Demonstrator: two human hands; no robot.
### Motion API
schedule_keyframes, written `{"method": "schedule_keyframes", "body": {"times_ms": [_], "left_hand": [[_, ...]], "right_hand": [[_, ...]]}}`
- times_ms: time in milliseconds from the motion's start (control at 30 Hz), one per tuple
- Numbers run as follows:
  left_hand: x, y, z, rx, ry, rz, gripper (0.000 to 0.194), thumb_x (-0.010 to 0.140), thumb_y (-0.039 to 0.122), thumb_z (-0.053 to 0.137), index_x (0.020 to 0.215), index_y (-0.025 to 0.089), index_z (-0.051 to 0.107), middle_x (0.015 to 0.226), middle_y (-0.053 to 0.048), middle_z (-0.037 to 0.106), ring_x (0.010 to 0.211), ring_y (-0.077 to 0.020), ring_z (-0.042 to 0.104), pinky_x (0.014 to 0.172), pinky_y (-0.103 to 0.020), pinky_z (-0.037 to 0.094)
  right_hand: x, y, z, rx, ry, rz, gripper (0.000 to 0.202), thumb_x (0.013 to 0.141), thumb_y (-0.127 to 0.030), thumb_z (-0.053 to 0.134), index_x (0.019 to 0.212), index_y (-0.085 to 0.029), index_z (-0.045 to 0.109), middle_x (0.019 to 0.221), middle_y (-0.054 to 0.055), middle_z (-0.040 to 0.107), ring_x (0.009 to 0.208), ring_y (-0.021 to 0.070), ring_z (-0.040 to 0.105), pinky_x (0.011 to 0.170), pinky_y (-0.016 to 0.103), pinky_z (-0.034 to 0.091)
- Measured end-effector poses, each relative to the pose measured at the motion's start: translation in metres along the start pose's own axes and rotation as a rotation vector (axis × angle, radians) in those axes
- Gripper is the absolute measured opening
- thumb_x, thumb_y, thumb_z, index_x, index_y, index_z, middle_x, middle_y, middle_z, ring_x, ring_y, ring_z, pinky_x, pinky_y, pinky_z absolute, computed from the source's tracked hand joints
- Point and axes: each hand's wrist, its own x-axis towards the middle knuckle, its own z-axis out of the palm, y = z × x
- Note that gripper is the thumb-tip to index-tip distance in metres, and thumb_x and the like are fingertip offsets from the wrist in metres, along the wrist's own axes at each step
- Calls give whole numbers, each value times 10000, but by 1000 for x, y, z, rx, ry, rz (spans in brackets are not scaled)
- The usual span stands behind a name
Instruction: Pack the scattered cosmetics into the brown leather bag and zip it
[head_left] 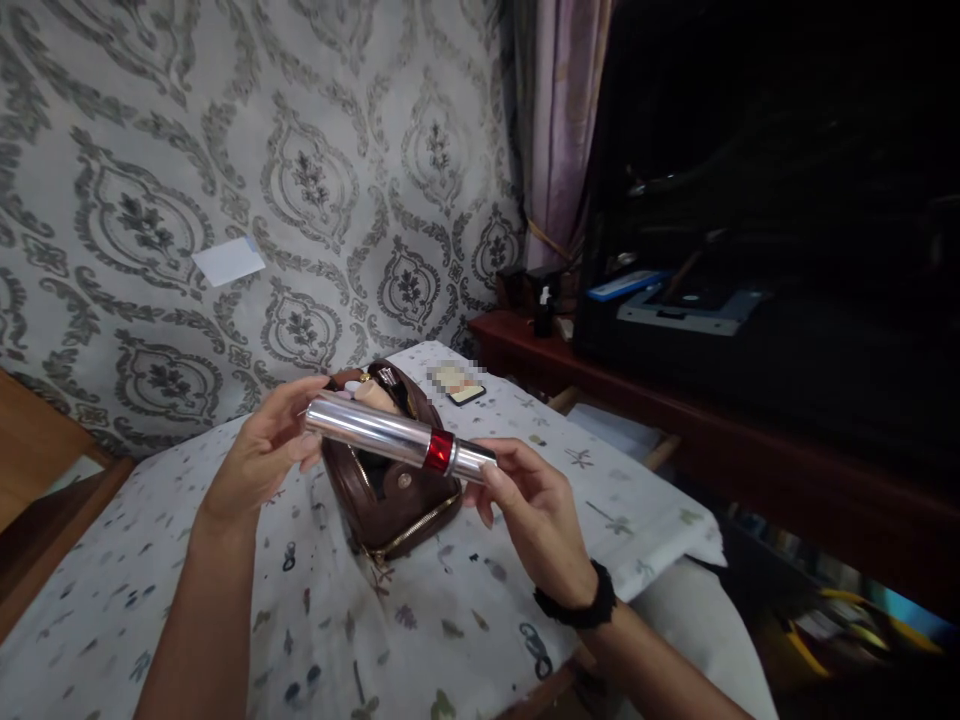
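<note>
A shiny silver tube with a red band (375, 430) is held level between my two hands; its exact kind does not show. My left hand (262, 440) closes its fingers on the wider left end. At the narrower right end, my right hand (529, 490) grips with thumb and fingers, and a black band circles that wrist. Just behind and below the tube, a brown leather bag (405, 515) lies unzipped on the cloth. Several small items (375, 390), one of them beige, show in its opening, while the tube covers part of the interior.
A white printed cloth (337, 620) covers the surface under the bag. Beyond the bag lies a phone (468, 394), partly blurred. On the right, a drawer (615, 430) stands pulled out beneath a dark red cabinet (517, 330) with a large black screen (787, 200) above.
</note>
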Motion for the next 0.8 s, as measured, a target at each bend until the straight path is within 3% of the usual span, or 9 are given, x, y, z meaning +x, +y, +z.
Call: {"method": "schedule_keyframes", "body": {"times_ms": [133, 200, 300, 367, 500, 667, 800], "left_hand": [[3, 0, 6, 26, 4, -87, 414, 855, 375, 694, 1243, 245, 633, 1033, -79, 676, 644, -121, 591, 397, -164, 408], [4, 0, 10, 48, -16, -140, 425, 878, 456, 651, 1217, 200, 635, 845, -65, 678, 612, -141, 618, 373, -162, 373], [4, 0, 12, 94, -59, -184, 450, 901, 496, 608, 1192, 156, 646, 595, 0, 586, 468, -100, 530, 358, -154, 303], [3, 1, 11, 106, -72, -165, 432, 890, 426, 649, 1241, 173, 636, 626, 0, 595, 509, -97, 539, 389, -155, 329], [1, 5, 11, 78, -103, -89, 527, 857, 337, 699, 1361, 263, 563, 935, -68, 679, 767, -170, 651, 452, -167, 404], [3, 9, 17, 111, -124, -132, 449, 911, 503, 586, 1202, 171, 663, 571, -7, 568, 477, -102, 492, 374, -166, 273], [3, 5, 16, 118, -40, -138, 358, 864, 451, 670, 1101, 185, 702, 695, -32, 620, 571, -119, 535, 432, -185, 367]], "right_hand": [[-3, -1, -1, 26, 38, 9, 265, 876, -416, 685, 987, -177, 656, 629, -2, 631, 521, 98, 552, 444, 197, 414], [-4, -2, -2, 31, 51, 15, 270, 870, -419, 692, 978, -175, 656, 633, -3, 626, 526, 98, 557, 442, 193, 412], [-6, -4, -4, 34, 73, 21, 274, 861, -423, 700, 961, -171, 662, 653, -2, 621, 537, 99, 569, 436, 191, 407], [-7, -5, -5, 33, 85, 27, 273, 864, -423, 694, 954, -167, 664, 649, -3, 615, 536, 99, 567, 435, 192, 404], [-11, -8, -7, 15, 99, 39, 295, 868, -441, 681, 949, -158, 657, 629, -3, 606, 519, 101, 553, 431, 201, 399], [-13, -12, -5, -39, 88, 53, 316, 853, -466, 685, 933, -166, 627, 642, -1, 609, 506, 107, 545, 426, 219, 408], [-15, -16, -4, -77, 46, 95, 341, 831, -468, 706, 974, -169, 628, 628, -8, 600, 500, 113, 546, 423, 222, 416]]}}
